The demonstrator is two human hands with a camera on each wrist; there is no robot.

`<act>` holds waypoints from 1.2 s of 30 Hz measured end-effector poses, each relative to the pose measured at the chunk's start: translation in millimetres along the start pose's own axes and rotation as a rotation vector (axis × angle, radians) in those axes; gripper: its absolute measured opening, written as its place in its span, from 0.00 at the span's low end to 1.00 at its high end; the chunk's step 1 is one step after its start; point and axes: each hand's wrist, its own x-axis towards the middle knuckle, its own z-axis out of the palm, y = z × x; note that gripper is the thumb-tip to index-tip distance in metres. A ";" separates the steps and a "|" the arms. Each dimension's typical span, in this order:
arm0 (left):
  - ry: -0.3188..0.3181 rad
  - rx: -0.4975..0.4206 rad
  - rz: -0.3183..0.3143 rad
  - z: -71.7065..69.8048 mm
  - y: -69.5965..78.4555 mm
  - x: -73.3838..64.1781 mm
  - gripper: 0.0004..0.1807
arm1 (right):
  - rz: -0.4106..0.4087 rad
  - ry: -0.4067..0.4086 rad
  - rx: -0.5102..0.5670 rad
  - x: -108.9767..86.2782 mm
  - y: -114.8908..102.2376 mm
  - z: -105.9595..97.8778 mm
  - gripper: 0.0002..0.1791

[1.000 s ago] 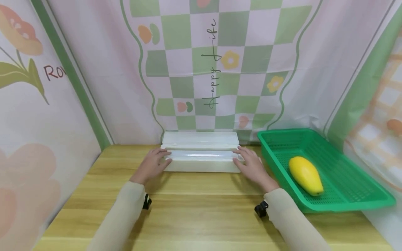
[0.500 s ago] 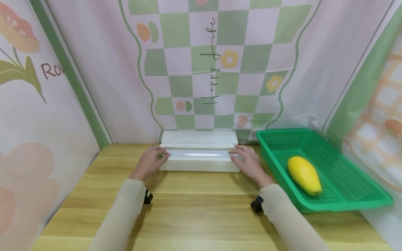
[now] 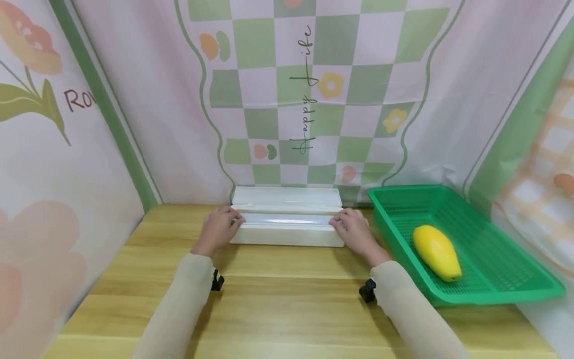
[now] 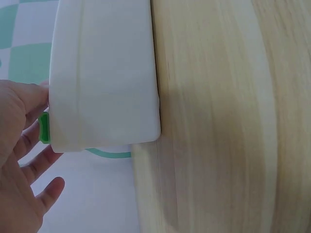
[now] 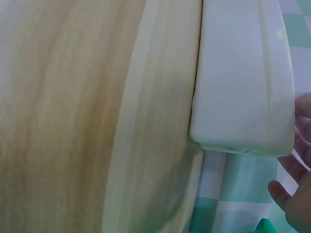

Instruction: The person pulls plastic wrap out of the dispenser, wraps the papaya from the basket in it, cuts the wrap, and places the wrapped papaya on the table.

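A white cling film dispenser (image 3: 287,237) lies lengthwise at the back of the wooden table, its lid (image 3: 287,196) raised against the cloth behind. Clear shiny cling film (image 3: 287,220) stretches along its inside. At the dispenser's left end, my left hand (image 3: 218,230) pinches the film's edge between thumb and fingers. My right hand (image 3: 356,232) does the same at the right end. The left wrist view has a small green piece (image 4: 44,127) sticking up at the box's end, beside my fingers. Both wrist views hide the fingertips behind the box wall.
To the right stands a green plastic basket (image 3: 506,271), its near corner close to my right forearm. A yellow papaya-like fruit (image 3: 437,252) lies in it. Patterned cloth (image 3: 314,114) hangs right behind the dispenser.
The fingers of both hands have drawn together from a spread pose into a pinch at the two ends of the film. Dispenser, basket and fruit stay where they were.
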 end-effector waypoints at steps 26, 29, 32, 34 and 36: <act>-0.063 -0.282 0.050 -3.4 -2.4 5.8 0.07 | 0.041 -0.055 0.188 1.9 -2.7 -8.1 0.04; -0.057 -0.364 0.032 -4.7 -2.3 6.6 0.07 | 0.078 -0.047 0.250 1.1 -5.2 -10.2 0.05; -0.054 -0.420 0.005 -7.2 -1.7 7.0 0.08 | 0.110 -0.050 0.288 1.6 -8.4 -11.8 0.07; -0.053 -0.433 -0.010 -9.6 -1.2 6.7 0.09 | 0.141 -0.056 0.307 1.9 -10.4 -12.9 0.09; -0.043 -0.432 -0.023 -12.4 -0.4 6.1 0.10 | 0.161 -0.069 0.326 2.2 -12.6 -15.1 0.10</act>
